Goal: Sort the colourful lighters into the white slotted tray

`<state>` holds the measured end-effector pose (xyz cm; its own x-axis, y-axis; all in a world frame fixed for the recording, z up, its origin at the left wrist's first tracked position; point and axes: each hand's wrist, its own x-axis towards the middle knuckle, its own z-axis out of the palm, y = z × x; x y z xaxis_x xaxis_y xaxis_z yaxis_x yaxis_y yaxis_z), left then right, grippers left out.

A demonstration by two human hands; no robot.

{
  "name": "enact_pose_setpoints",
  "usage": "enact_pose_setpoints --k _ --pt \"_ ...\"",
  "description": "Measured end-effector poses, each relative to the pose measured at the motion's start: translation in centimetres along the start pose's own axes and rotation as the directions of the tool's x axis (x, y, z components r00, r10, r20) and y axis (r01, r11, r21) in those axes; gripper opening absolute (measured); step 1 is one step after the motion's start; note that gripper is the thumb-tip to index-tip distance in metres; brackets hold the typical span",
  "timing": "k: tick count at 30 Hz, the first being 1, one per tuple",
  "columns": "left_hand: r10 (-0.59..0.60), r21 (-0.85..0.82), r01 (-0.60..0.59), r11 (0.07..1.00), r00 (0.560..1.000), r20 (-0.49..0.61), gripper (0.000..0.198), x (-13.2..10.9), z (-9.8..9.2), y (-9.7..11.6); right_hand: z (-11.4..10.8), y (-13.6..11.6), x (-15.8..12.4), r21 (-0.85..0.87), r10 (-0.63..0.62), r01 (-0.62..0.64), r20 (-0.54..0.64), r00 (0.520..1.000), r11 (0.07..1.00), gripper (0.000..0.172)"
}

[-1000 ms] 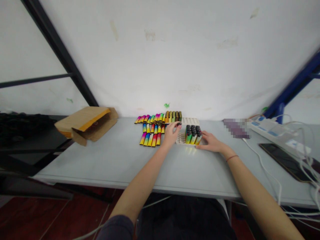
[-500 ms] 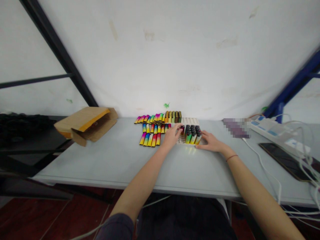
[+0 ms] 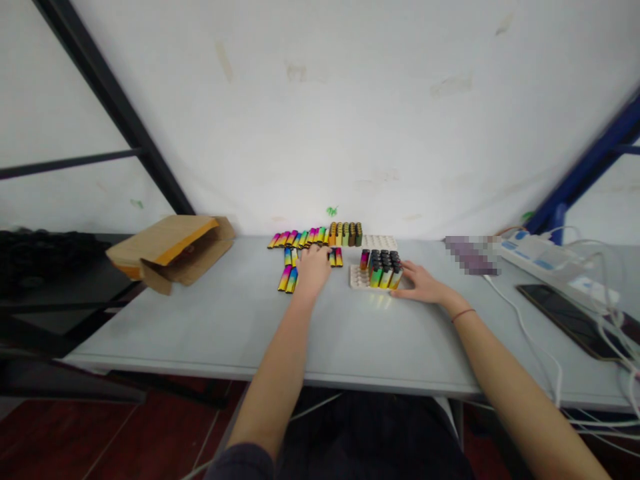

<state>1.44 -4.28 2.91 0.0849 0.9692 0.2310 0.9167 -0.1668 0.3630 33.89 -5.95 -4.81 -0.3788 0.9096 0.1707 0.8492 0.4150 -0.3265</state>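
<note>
Rainbow-banded plastic lighters (image 3: pixel 286 280) lie in rows near the far edge of the grey table (image 3: pixel 200 333), and more stand upright in a pale moulded tray (image 3: pixel 356 280). The hands are apart: the left hand (image 3: pixel 313 270) is cupped over the rows, and whether it grips one is hidden, while the right hand (image 3: pixel 423 283) lies open against the tray's right edge. Each lighter looks light, stiff and slick, best pinched by its barrel.

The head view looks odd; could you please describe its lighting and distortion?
In the head view, the wide lens bends the black metal frame and blue frame; glare lies on the grey table before the white tray; a patch at right is pixelated.
</note>
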Motion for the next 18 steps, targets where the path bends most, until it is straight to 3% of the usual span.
enact_pose_setpoints --k 3,6,10,15,18 --pt "-0.204 0.102 0.194 0.976 0.973 0.108 0.029 0.3 -1.7 -2.0 -0.1 0.0 0.0 0.003 0.012 -0.012 0.013 1.000 1.000 0.093" --pt "-0.279 0.125 0.260 0.957 0.946 0.166 0.026 0.6 -2.3 -3.1 -0.1 -0.1 0.0 -0.002 0.033 -0.033 0.013 0.999 0.999 0.096" --pt "-0.269 0.130 0.246 0.960 0.943 0.197 0.028 0.6 -2.1 -2.9 0.0 -0.2 0.0 -0.021 0.047 -0.047 0.010 0.999 0.999 0.102" --pt "-0.194 0.128 0.166 0.978 0.946 0.260 0.019 0.3 -2.0 -1.1 0.1 0.1 0.0 -0.008 0.030 -0.030 -0.003 1.000 1.000 0.098" --pt "-0.162 0.090 0.140 0.986 0.935 0.316 0.025 0.1 -2.0 -0.2 0.1 0.2 0.0 -0.005 0.023 -0.023 0.007 1.000 1.000 0.098"
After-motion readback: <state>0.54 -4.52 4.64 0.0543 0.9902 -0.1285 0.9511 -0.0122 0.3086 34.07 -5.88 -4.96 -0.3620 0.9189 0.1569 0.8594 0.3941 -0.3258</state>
